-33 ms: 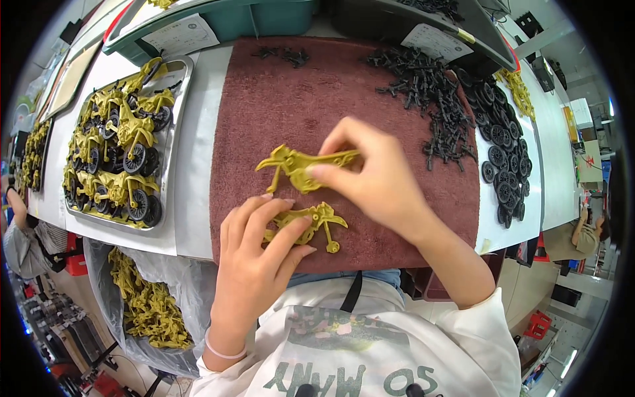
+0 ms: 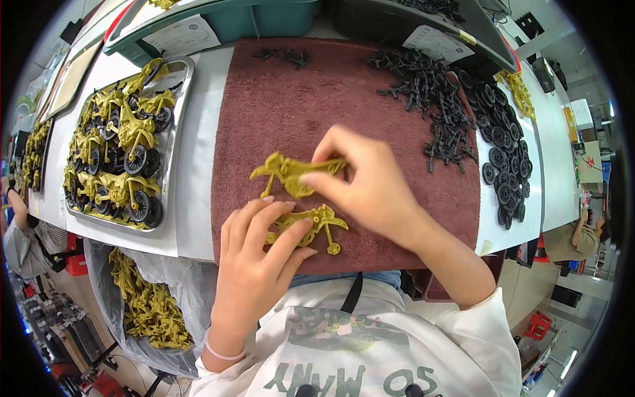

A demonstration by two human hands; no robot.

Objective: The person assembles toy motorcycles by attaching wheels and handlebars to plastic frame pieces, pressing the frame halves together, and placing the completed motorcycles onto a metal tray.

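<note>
Pinched between the thumb and fingers of my right hand [image 2: 364,178] is a yellow toy motorcycle body [image 2: 291,173], just above a dark red cloth [image 2: 284,99]. My left hand [image 2: 254,248] lies lower and to the left. Its bent fingers are closed over a second yellow motorcycle body [image 2: 322,221], whose left part they cover. That second body shows a thin fork leg pointing down to the right. Neither body has wheels that I can see. The fingertips of my left hand come close to the leg of the upper body; whether they touch is unclear.
At left a metal tray [image 2: 180,119] holds yellow motorcycles with black wheels. A lined bin [image 2: 102,291] of yellow bodies stands below it. Black small parts [image 2: 423,92] and black wheels [image 2: 506,165] lie at right. A green bin [image 2: 278,20] and a dark bin [image 2: 370,26] stand behind.
My right hand has shifted slightly left and down with the upper motorcycle body, bringing it closer to the lower one. My left hand stays nearly in place.
</note>
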